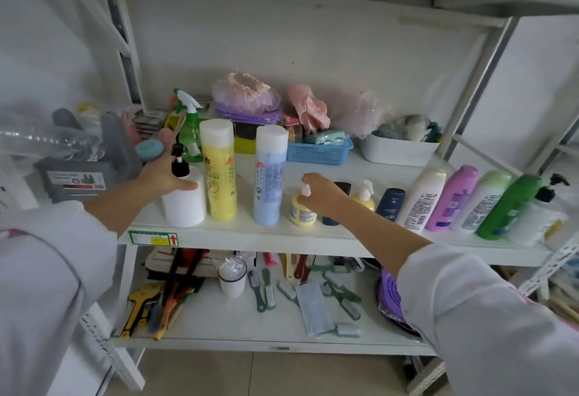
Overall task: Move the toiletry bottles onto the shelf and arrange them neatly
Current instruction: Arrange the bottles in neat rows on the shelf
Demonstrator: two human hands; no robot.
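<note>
White pump bottle (pixel 185 199) sits at the shelf's (pixel 282 234) front left with the left hand (pixel 163 173) wrapped around its shoulder, while the right hand (pixel 319 192) pinches the small yellow pump bottle (pixel 302 212) by its nozzle.

White wall (pixel 313 35), beige tiled floor (pixel 282 373)
</note>
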